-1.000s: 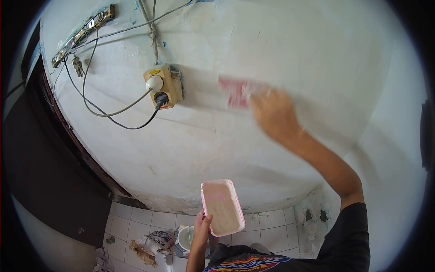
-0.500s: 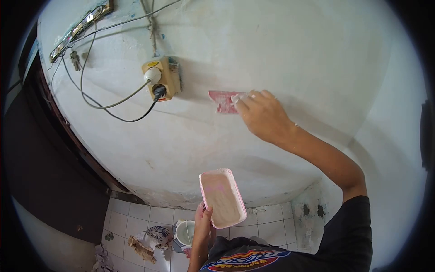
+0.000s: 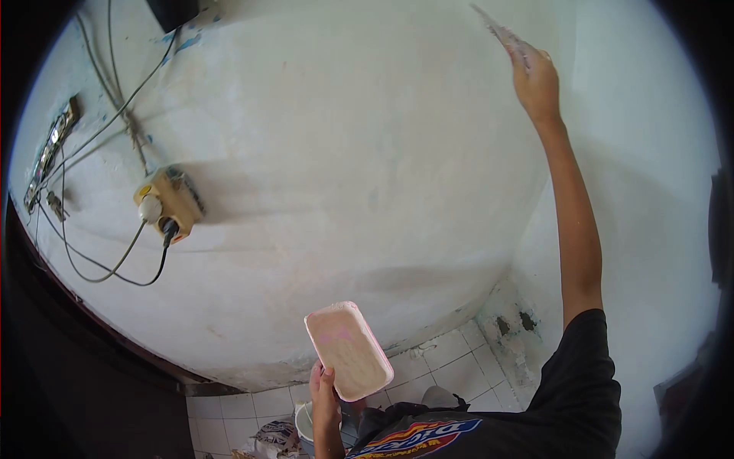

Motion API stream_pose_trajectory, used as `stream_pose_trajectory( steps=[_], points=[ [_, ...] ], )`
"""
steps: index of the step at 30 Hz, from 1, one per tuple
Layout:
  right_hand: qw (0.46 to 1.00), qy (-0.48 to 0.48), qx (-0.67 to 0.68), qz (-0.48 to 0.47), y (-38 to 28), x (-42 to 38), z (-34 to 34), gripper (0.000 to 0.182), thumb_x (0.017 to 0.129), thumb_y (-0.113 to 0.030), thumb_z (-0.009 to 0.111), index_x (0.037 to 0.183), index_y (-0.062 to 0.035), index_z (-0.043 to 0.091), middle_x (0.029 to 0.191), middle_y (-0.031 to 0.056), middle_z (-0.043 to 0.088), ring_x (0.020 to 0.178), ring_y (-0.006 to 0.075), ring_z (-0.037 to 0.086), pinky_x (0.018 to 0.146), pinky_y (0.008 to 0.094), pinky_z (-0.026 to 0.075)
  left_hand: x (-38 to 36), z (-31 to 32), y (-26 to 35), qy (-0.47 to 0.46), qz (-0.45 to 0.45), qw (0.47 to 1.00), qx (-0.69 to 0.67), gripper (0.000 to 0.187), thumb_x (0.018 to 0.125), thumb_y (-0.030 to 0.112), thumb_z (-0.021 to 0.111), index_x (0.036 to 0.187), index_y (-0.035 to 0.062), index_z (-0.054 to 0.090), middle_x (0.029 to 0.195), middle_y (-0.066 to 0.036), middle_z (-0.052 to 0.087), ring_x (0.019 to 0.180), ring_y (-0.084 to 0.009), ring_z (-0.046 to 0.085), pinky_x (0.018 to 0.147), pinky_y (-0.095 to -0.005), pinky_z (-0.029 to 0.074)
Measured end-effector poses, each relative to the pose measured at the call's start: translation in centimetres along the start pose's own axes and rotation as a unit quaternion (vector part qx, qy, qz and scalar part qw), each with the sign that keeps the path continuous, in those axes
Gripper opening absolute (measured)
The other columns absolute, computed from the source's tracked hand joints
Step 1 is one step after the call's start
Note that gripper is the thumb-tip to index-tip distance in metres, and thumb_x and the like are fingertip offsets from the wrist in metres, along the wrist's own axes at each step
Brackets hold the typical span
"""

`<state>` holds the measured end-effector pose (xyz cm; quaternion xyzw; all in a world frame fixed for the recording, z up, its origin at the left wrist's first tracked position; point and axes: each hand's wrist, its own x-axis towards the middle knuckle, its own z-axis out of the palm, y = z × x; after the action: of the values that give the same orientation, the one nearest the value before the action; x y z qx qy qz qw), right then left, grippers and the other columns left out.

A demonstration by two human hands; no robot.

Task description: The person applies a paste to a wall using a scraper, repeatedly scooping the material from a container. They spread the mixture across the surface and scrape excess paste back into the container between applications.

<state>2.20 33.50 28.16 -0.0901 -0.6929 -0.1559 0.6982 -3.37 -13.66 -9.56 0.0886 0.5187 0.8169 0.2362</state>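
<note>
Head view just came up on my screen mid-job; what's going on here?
A person is working at a pale wall. Their left hand holds a shallow tray with pale material in it, low in the view. Their right hand, raised high, grips a flat tool; whether its edge touches the wall can't be told. A socket box is mounted farther left.

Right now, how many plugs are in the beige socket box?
2: a white plug above and a black plug below it, both in the beige socket box.
</note>
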Motion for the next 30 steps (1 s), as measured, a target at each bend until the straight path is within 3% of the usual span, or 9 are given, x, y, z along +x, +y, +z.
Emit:
stream_pose_trajectory(
  steps=[1,3,8,16,19,24,26,28,30],
  points=[
    [1.000,0.002,-0.002,0.001,0.5,-1.1,0.7,0.024,0.091,-0.021,0.059,0.109,-0.0069,0.069,0.091,0.0173,0.069,0.084,0.0347,0.062,0.073,0.0436,0.050,0.1,0.6,0.0,0.001,-0.013,1.000,-0.001,0.059,0.092,0.035,0.062,0.133,-0.0040,0.045,0.125,-0.013,0.056,0.115,-0.0213,0.055,0.098,-0.0335,0.043],
    [0.971,-0.132,-0.177,-0.087,0.5,-4.0,2.4,0.022,0.086,-0.017,0.061,0.105,-0.0086,0.071,0.095,0.0134,0.070,0.087,0.0324,0.063,0.072,0.0431,0.049,0.4,1.8,-0.3,0.001,-0.022,1.000,-0.001,0.058,0.092,0.034,0.062,0.133,-0.0040,0.045,0.125,-0.013,0.057,0.115,-0.0212,0.055,0.098,-0.0332,0.043],
    [0.982,-0.096,-0.010,-0.161,-3.2,-13.6,0.9,0.025,0.080,-0.008,0.062,0.103,-0.0094,0.071,0.083,0.0085,0.067,0.085,0.0277,0.060,0.072,0.0428,0.046,0.8,6.0,-1.1,0.004,-0.029,0.999,-0.024,0.058,0.093,0.034,0.061,0.133,-0.0044,0.044,0.125,-0.014,0.057,0.115,-0.0217,0.056,0.097,-0.0332,0.044],
    [0.991,-0.042,-0.033,-0.125,0.2,-0.8,1.5,0.028,0.081,-0.005,0.058,0.107,-0.0074,0.068,0.087,0.0073,0.068,0.081,0.0295,0.060,0.068,0.0424,0.047,1.3,10.7,-3.8,-0.013,-0.029,0.999,-0.025,0.062,0.092,0.037,0.062,0.134,-0.0042,0.043,0.127,-0.014,0.056,0.118,-0.0232,0.055,0.097,-0.0340,0.045],
    [0.976,-0.065,-0.051,-0.202,-0.7,-4.6,2.1,0.028,0.082,-0.009,0.056,0.108,-0.0055,0.067,0.101,0.0045,0.068,0.090,0.0252,0.062,0.077,0.0403,0.046,1.4,12.2,-4.3,-0.003,-0.024,0.999,-0.023,0.062,0.092,0.039,0.062,0.135,-0.0026,0.044,0.125,-0.013,0.057,0.115,-0.0218,0.057,0.094,-0.0332,0.047],
    [0.966,-0.147,0.061,-0.204,-0.5,-7.2,-0.5,0.025,0.081,-0.007,0.058,0.102,-0.0041,0.069,0.084,0.0078,0.068,0.086,0.0263,0.062,0.071,0.0370,0.047,1.3,13.5,-6.4,0.019,-0.028,0.999,-0.005,0.060,0.092,0.040,0.061,0.133,-0.0002,0.046,0.118,-0.009,0.060,0.106,-0.0166,0.060,0.084,-0.0286,0.049],
    [0.977,-0.128,0.011,-0.173,1.2,-2.4,-0.2,0.024,0.082,-0.006,0.056,0.103,-0.0040,0.068,0.084,0.0097,0.068,0.087,0.0273,0.062,0.070,0.0387,0.047,1.2,14.3,-6.9,0.014,-0.024,1.000,-0.002,0.059,0.092,0.040,0.061,0.132,-0.0001,0.047,0.115,-0.008,0.061,0.102,-0.0134,0.061,0.079,-0.0257,0.049],
    [0.986,-0.008,0.028,-0.166,2.3,2.4,0.8,0.025,0.083,-0.006,0.055,0.104,-0.0044,0.067,0.090,0.0099,0.069,0.089,0.0276,0.062,0.071,0.0396,0.047,1.1,15.0,-7.5,0.017,-0.022,1.000,-0.008,0.059,0.091,0.040,0.061,0.132,-0.0002,0.047,0.115,-0.008,0.061,0.102,-0.0133,0.061,0.078,-0.0253,0.049],
    [0.979,-0.011,-0.008,-0.201,2.7,2.1,2.2,0.026,0.082,-0.007,0.055,0.105,-0.0044,0.066,0.094,0.0096,0.069,0.089,0.0270,0.062,0.073,0.0394,0.047,1.1,15.8,-7.9,0.021,-0.019,1.000,-0.013,0.058,0.091,0.040,0.061,0.131,-0.0003,0.047,0.115,-0.008,0.060,0.102,-0.0131,0.061,0.077,-0.0249,0.049]
  ],
)
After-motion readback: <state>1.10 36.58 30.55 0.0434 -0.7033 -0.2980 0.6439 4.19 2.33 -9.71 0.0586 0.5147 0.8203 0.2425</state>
